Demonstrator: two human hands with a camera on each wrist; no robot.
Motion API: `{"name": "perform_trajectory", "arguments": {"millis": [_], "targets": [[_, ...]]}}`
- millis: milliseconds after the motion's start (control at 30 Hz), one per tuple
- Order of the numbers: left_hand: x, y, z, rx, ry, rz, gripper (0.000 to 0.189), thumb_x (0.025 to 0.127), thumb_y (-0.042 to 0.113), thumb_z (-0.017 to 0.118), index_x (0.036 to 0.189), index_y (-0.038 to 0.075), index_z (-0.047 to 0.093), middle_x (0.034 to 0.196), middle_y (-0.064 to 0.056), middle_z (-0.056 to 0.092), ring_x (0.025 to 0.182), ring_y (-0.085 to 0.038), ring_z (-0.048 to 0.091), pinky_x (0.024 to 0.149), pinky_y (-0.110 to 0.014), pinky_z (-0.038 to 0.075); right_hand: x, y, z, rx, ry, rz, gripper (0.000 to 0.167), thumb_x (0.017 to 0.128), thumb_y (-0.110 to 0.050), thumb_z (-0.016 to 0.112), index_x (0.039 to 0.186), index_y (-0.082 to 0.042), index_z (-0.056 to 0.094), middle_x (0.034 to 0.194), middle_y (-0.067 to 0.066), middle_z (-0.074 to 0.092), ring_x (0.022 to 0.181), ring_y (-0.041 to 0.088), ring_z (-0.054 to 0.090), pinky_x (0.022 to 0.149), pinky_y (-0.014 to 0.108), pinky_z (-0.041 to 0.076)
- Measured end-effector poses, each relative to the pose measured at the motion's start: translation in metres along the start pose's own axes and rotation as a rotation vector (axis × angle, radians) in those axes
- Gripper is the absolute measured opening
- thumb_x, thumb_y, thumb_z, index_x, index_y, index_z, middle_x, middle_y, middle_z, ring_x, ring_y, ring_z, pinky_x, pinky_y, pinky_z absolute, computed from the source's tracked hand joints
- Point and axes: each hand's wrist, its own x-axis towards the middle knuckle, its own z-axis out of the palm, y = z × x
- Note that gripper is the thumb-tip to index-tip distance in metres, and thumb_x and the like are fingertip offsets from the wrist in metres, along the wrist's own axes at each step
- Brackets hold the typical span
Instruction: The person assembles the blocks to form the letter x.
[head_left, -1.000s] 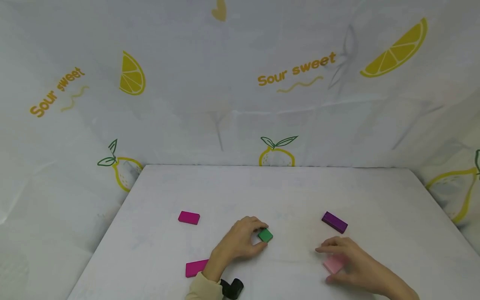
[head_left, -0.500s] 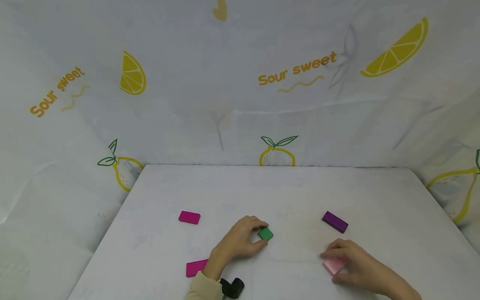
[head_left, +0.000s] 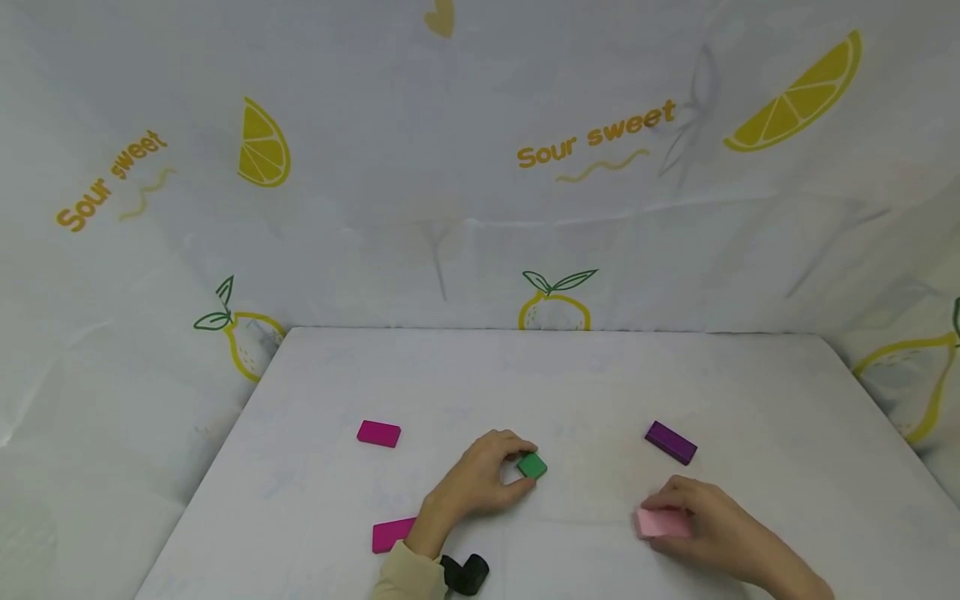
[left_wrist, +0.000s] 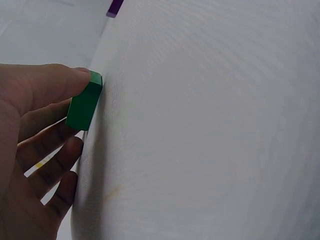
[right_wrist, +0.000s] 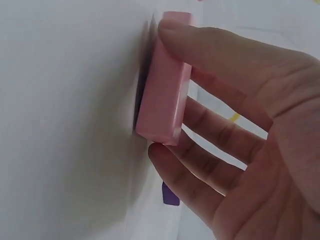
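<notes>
Near the middle of the white table, my left hand (head_left: 480,477) pinches a small green block (head_left: 532,466) between thumb and fingers. In the left wrist view the green block (left_wrist: 85,106) stands on the tabletop, its near end under the thumb. Over on the right, my right hand (head_left: 708,527) grips a pink rectangular block (head_left: 663,523). The right wrist view has the thumb across the pink block (right_wrist: 165,95), fingers behind it, and a dark shadow along its table side. Whether it touches the table I cannot tell.
A purple block (head_left: 671,442) lies beyond my right hand. Two magenta blocks lie at left, one farther back (head_left: 378,433), the other magenta block (head_left: 392,535) partly behind my left wrist. A black wrist device (head_left: 467,575) sits at my left sleeve. Lemon-printed cloth (head_left: 375,208) hangs behind the table.
My right fingers have closed on the pink block, which has turned and shifted slightly left. The left hand and the green block have stayed in place.
</notes>
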Motion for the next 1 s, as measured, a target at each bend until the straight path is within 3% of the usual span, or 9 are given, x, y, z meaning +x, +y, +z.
{"name": "perform_trajectory", "arguments": {"millis": [167, 400, 533, 800, 1000], "targets": [[0.000, 0.000, 0.000, 0.004, -0.001, -0.004, 0.035, 0.088, 0.021, 0.077, 0.122, 0.014, 0.071, 0.110, 0.004, 0.072, 0.098, -0.004, 0.057, 0.092, -0.021, 0.049, 0.006, -0.012, 0.001, 0.014, 0.018, 0.108, 0.032, 0.080, -0.030, 0.086, 0.105, -0.013, 0.077, 0.091, -0.015, 0.067, 0.081, -0.008, 0.048, 0.068, 0.019, 0.049], [-0.001, 0.001, -0.001, -0.003, -0.004, -0.013, 0.035, 0.089, 0.022, 0.077, 0.123, 0.015, 0.071, 0.112, 0.004, 0.071, 0.099, -0.005, 0.057, 0.092, -0.022, 0.049, 0.014, -0.029, 0.010, 0.034, 0.105, 0.129, 0.030, 0.079, -0.029, 0.088, 0.100, -0.010, 0.077, 0.083, -0.014, 0.064, 0.075, -0.008, 0.049, 0.063, 0.019, 0.049], [-0.001, 0.001, -0.001, 0.002, -0.002, -0.014, 0.035, 0.090, 0.022, 0.076, 0.124, 0.016, 0.070, 0.111, 0.004, 0.071, 0.099, -0.005, 0.057, 0.093, -0.022, 0.049, 0.022, -0.042, 0.014, 0.032, 0.108, 0.235, 0.032, 0.077, -0.033, 0.088, 0.101, -0.014, 0.077, 0.082, -0.013, 0.064, 0.073, -0.007, 0.049, 0.063, 0.018, 0.049], [-0.001, 0.000, 0.000, 0.002, -0.007, -0.014, 0.036, 0.091, 0.021, 0.076, 0.125, 0.016, 0.069, 0.112, 0.004, 0.070, 0.100, -0.006, 0.057, 0.095, -0.025, 0.048, 0.038, -0.066, 0.026, 0.069, 0.198, 0.372, 0.039, 0.071, -0.034, 0.093, 0.100, -0.012, 0.078, 0.075, -0.009, 0.063, 0.070, -0.001, 0.050, 0.063, 0.018, 0.047], [-0.003, 0.002, 0.000, 0.003, -0.018, -0.030, 0.036, 0.092, 0.021, 0.075, 0.127, 0.016, 0.068, 0.115, 0.005, 0.070, 0.103, -0.006, 0.058, 0.109, -0.035, 0.045, 0.051, -0.072, 0.034, 0.088, 0.235, 0.341, 0.037, 0.071, -0.032, 0.093, 0.096, -0.010, 0.078, 0.072, -0.010, 0.059, 0.067, -0.002, 0.049, 0.062, 0.018, 0.045]]}}
